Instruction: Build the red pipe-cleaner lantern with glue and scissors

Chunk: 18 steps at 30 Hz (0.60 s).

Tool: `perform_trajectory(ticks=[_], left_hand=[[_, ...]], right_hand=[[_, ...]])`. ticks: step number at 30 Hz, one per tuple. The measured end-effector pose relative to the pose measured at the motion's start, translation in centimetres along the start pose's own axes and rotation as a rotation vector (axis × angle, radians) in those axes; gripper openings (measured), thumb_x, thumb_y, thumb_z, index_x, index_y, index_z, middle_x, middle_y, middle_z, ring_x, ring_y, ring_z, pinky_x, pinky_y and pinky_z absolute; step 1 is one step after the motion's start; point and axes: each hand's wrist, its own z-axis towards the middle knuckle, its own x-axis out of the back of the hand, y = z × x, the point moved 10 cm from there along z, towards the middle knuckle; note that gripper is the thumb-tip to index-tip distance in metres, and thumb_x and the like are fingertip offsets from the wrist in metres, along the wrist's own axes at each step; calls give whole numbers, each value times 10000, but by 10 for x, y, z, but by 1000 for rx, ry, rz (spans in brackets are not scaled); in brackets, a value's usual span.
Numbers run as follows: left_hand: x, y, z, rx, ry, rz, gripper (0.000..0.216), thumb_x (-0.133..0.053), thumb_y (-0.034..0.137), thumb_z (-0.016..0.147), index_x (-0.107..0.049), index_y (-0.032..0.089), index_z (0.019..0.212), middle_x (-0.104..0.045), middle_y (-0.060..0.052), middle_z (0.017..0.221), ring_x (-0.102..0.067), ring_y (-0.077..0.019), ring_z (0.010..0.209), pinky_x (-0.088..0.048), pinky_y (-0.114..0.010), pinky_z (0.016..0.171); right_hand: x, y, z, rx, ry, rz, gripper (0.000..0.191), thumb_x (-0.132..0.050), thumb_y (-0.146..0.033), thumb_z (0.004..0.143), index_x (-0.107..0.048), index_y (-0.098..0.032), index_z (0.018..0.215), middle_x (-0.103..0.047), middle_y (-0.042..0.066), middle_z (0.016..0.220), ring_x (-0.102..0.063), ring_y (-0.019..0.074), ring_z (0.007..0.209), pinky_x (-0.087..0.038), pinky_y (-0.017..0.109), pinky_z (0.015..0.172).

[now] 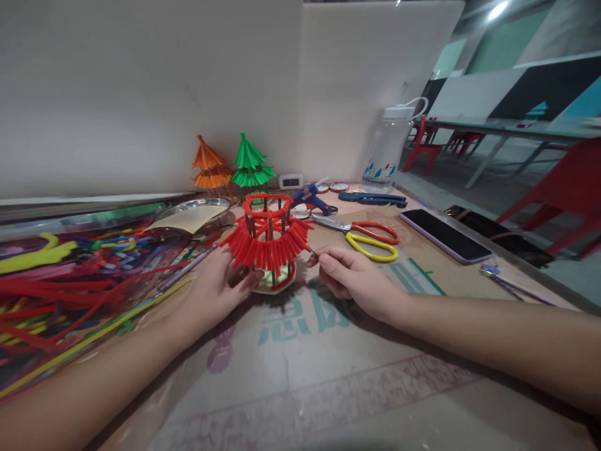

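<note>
One upright red straw pavilion (267, 241), fringed skirt, pale base.

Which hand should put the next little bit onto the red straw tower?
Probably the right hand: it pinches a thin stick whose tip sits at the fringe of the red straw tower. The left hand is busy, with its fingers against the tower's base, seemingly steadying it.

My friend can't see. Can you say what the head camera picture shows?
Two bare hands are at a red straw lantern: the left hand touches its base, and the right hand pinches a thin stick beside its fringe. Loose coloured straws lie to the left, with scissors behind.
</note>
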Motion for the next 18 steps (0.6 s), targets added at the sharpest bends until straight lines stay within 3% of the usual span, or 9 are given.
perform_trajectory(ticks=[7,14,18], left_hand=[[2,7,1,-35,10,12,304,-589,440,916,-607,208,1112,-671,-85,1099,-621,-280,1055,-490,-448,952],[-1,-5,-3,14,-6,-7,288,-624,456,891,-615,194,1011,-671,-82,1000,-632,-291,1035,-509,-463,948],[-1,2,2,5,-1,-65,328,-645,421,880,-611,216,1134,-690,-76,1080,-635,-284,1058,-498,-471,988]], right_hand=[[-1,-2,0,26,-15,-37,364,-594,-526,902,-577,-162,901,-363,-98,507,-288,67,446,-166,219,410],[-2,-1,0,-5,-14,-6,340,-576,-515,915,-555,-176,901,-367,-98,516,-267,64,440,-159,211,406],[-2,1,0,-15,-9,3,321,-570,-494,921,-560,-174,890,-356,-98,520,-273,66,447,-167,206,410]])
